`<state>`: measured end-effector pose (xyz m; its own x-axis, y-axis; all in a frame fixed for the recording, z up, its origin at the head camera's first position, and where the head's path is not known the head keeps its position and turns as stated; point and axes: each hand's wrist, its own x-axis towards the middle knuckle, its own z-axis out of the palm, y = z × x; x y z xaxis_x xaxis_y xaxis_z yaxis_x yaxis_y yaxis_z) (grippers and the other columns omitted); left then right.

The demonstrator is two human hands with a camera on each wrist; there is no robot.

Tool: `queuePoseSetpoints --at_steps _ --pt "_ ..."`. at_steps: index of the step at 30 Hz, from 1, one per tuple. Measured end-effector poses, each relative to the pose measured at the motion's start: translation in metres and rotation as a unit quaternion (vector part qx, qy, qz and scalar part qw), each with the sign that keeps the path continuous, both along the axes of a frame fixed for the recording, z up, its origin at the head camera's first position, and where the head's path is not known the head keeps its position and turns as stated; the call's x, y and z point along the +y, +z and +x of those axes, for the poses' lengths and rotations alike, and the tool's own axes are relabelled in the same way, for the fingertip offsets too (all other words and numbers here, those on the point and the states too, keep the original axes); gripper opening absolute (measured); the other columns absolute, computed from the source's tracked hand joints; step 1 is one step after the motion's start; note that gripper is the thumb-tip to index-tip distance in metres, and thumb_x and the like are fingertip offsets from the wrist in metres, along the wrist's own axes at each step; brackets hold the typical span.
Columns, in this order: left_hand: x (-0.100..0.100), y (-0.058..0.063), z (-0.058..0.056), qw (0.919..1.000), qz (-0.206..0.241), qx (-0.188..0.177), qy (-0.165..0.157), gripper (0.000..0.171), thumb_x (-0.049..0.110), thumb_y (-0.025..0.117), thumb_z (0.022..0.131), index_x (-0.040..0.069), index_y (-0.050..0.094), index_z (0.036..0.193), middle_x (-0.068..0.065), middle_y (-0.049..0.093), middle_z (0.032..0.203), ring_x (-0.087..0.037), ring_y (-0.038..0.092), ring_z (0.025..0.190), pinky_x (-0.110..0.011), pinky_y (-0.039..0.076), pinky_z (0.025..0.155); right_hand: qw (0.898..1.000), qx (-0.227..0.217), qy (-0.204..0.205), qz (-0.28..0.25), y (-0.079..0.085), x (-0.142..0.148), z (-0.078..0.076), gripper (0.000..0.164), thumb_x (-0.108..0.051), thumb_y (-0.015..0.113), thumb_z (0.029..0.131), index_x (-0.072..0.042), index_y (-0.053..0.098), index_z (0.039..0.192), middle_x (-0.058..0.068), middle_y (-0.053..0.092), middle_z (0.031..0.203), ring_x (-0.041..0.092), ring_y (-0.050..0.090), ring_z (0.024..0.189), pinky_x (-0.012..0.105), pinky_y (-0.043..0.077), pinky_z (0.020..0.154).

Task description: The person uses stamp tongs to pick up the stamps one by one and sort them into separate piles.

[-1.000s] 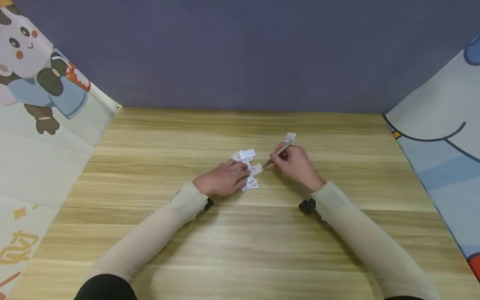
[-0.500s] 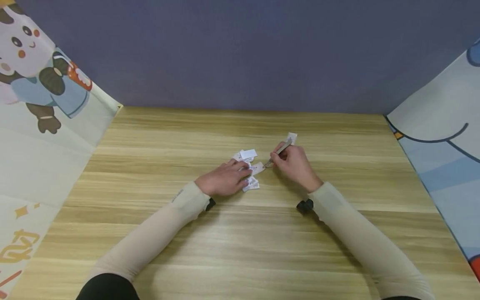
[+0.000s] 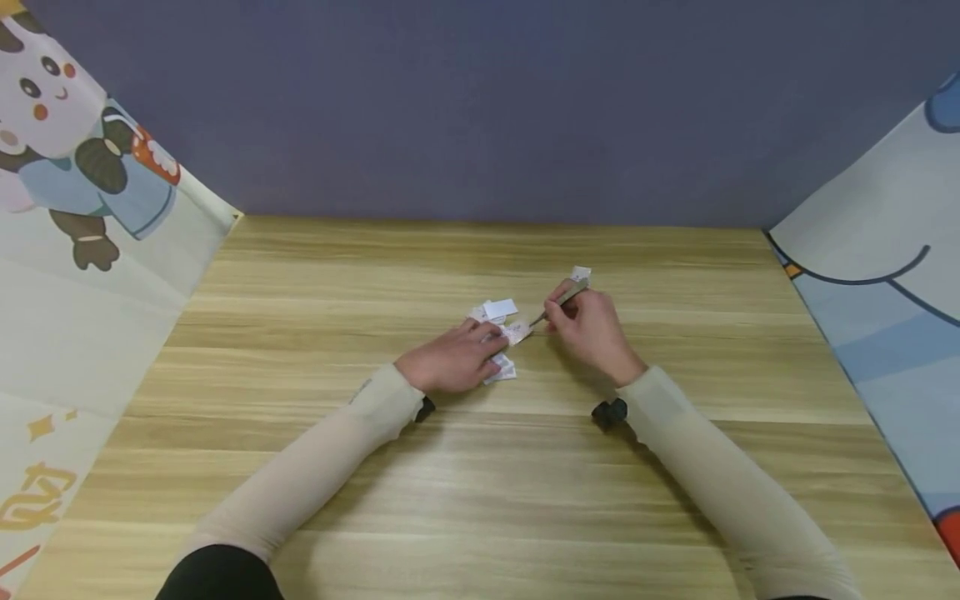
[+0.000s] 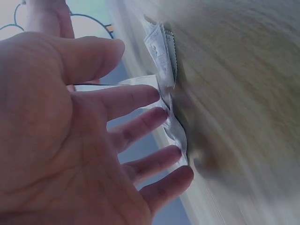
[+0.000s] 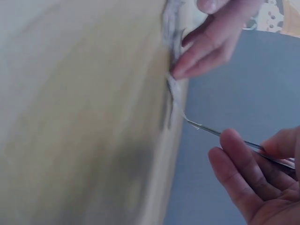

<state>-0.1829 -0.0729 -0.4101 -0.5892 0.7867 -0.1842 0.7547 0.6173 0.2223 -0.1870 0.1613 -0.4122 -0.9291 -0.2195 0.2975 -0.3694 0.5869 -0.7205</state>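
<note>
My left hand (image 3: 453,358) lies over a small pile of white printed packets (image 3: 504,369), its fingers stretched out and the fingertips touching them. In the left wrist view a packet (image 4: 161,51) with a serrated edge sticks out beside the thumb. My right hand (image 3: 596,333) holds metal tweezers (image 3: 561,302) between thumb and fingers. Their tips meet the raised right end of one packet (image 3: 517,331), whose other end lies under my left fingertips. The right wrist view shows the tweezers' tips (image 5: 191,123) at that thin end.
A plain white piece (image 3: 501,308) lies on top of the pile's far side. Another packet (image 3: 581,272) lies beyond my right hand, partly hidden by the tweezers. The wood-grain table (image 3: 480,500) meets a dark blue wall (image 3: 480,108) and printed side panels (image 3: 60,317).
The tweezers have shifted slightly away from me, and the packet's right end has risen and turned with them. My left hand has slid a little to the right.
</note>
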Motion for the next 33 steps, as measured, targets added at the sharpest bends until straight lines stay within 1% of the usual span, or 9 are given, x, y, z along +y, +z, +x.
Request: queuePoseSetpoints --at_steps 3,6,10,14,19,23,29,31,33 --pt "-0.001 0.001 0.0 0.9999 0.004 -0.007 0.009 0.045 0.028 0.043 0.101 0.01 0.042 0.142 -0.01 0.037 0.145 -0.028 0.028 0.133 -0.042 0.024 0.109 1.0 0.013 -0.004 -0.01 0.007 0.005 0.001 0.011 -0.012 0.057 0.095 -0.003 0.063 0.094 0.007 0.067 0.079 0.016 0.065 0.064 0.029 0.053 0.057" --pt "-0.006 0.004 0.0 0.9996 0.012 -0.011 0.022 0.045 0.029 0.043 0.101 0.011 0.042 0.143 -0.009 0.036 0.146 -0.028 0.025 0.135 -0.043 0.022 0.11 0.999 0.031 -0.003 -0.022 0.016 0.006 0.0 0.01 -0.013 0.058 0.094 -0.004 0.063 0.094 0.005 0.066 0.08 0.012 0.065 0.064 0.025 0.053 0.057" --pt "-0.015 0.009 0.0 0.9984 0.025 -0.021 0.047 0.047 0.029 0.041 0.101 0.01 0.039 0.144 -0.009 0.033 0.148 -0.027 0.024 0.135 -0.043 0.022 0.11 0.998 0.044 0.002 -0.037 0.025 0.005 -0.004 0.011 -0.011 0.06 0.093 -0.001 0.063 0.095 0.005 0.067 0.08 0.01 0.065 0.064 0.022 0.053 0.057" --pt "-0.026 0.016 -0.002 0.9961 0.036 -0.03 0.075 0.05 0.031 0.041 0.101 0.007 0.036 0.146 -0.01 0.031 0.149 -0.027 0.024 0.135 -0.046 0.022 0.11 0.997 0.057 0.016 -0.057 0.03 -0.003 -0.011 0.01 -0.01 0.06 0.093 0.0 0.063 0.093 0.006 0.067 0.08 0.011 0.065 0.065 0.022 0.054 0.057" --pt "-0.04 0.024 -0.004 0.9918 0.045 -0.04 0.113 0.051 0.03 0.042 0.101 0.007 0.034 0.146 -0.012 0.026 0.151 -0.028 0.021 0.136 -0.051 0.02 0.109 0.994 0.068 0.036 -0.074 0.032 -0.016 -0.023 0.015 -0.017 0.059 0.094 -0.003 0.063 0.094 0.006 0.067 0.081 0.01 0.065 0.064 0.024 0.053 0.057" --pt "-0.052 0.028 -0.005 0.9886 0.045 -0.038 0.138 0.052 0.03 0.042 0.101 0.005 0.034 0.146 -0.014 0.025 0.15 -0.03 0.022 0.135 -0.053 0.022 0.108 0.993 0.058 0.044 -0.088 0.032 -0.031 -0.034 0.015 -0.019 0.058 0.095 -0.006 0.063 0.094 0.006 0.067 0.08 0.013 0.066 0.065 0.026 0.053 0.057" --pt "-0.066 0.029 -0.008 0.9812 0.029 -0.031 0.189 0.054 0.03 0.043 0.101 0.003 0.032 0.146 -0.014 0.025 0.15 -0.031 0.022 0.135 -0.053 0.025 0.107 0.993 0.046 0.047 -0.1 0.027 -0.057 -0.054 0.011 -0.015 0.058 0.094 -0.005 0.062 0.092 0.004 0.065 0.076 0.014 0.066 0.064 0.026 0.053 0.054" --pt "-0.07 0.028 -0.009 0.9786 0.019 -0.026 0.203 0.055 0.03 0.043 0.101 0.003 0.031 0.146 -0.014 0.024 0.15 -0.032 0.021 0.136 -0.053 0.025 0.106 0.993 0.032 0.048 -0.102 0.026 -0.067 -0.06 0.01 -0.013 0.058 0.094 -0.005 0.062 0.091 0.005 0.065 0.075 0.015 0.066 0.064 0.028 0.053 0.054" --pt "-0.073 0.027 -0.01 0.9754 0.009 -0.026 0.219 0.056 0.031 0.043 0.1 0.003 0.03 0.147 -0.014 0.023 0.151 -0.032 0.021 0.136 -0.052 0.026 0.106 0.992 0.008 0.056 -0.111 0.024 -0.076 -0.067 0.01 -0.011 0.056 0.094 -0.002 0.06 0.093 0.007 0.065 0.077 0.02 0.066 0.066 0.031 0.054 0.056"
